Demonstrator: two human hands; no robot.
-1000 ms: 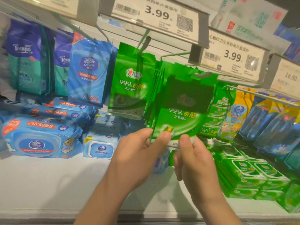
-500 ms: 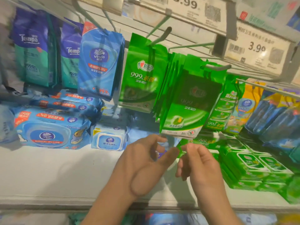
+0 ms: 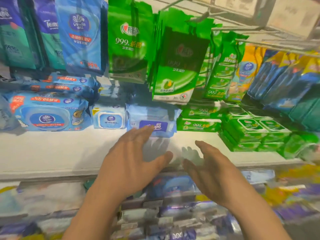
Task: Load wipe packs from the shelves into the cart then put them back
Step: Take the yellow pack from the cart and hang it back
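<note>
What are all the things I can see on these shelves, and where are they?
Hanging green wipe packs: several, green, on hooks at top middle.
Hanging blue wipe pack: one in front, blue, top left of the green ones.
Hanging purple and teal packs: a few, far top left.
Big blue wipe packs: a stack, blue, lying on the shelf at left.
Small blue packs: two at the front, pale blue, shelf middle.
Flat green packs: many, green, stacked on the shelf at right.
Shelf: one, white.
Left hand: open, empty, above the shelf edge.
Right hand: open, empty, beside it.
</note>
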